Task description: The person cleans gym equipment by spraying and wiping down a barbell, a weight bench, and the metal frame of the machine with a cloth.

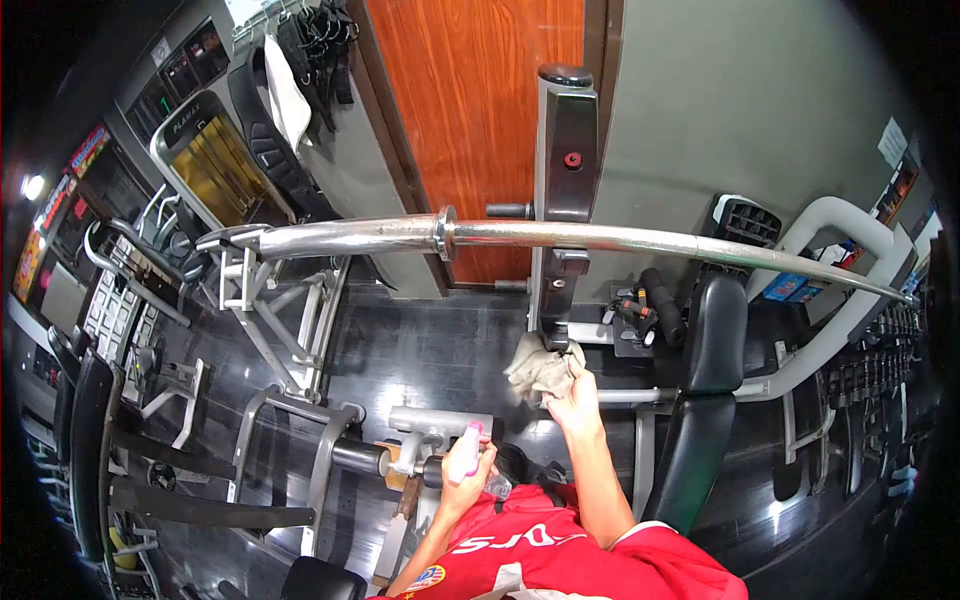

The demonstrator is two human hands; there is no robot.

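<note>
My right hand [574, 400] is closed on a crumpled beige cloth [543, 368], which is bunched against the lower end of a dark upright post [567, 150]. A spray bottle [468, 450] with a pink and white head is gripped in my left hand [469, 484], close to my red shirt. Its clear body shows partly below the fingers. Above both hands, a shiny metal barbell [590, 237] runs across in front of the post.
A black padded bench [705, 390] stands at my right, with a dumbbell rack [865, 365] beyond it. Grey-framed machines [300, 470] fill the left side. A wooden door [480, 110] is behind the post. The dark floor [420, 340] reflects light.
</note>
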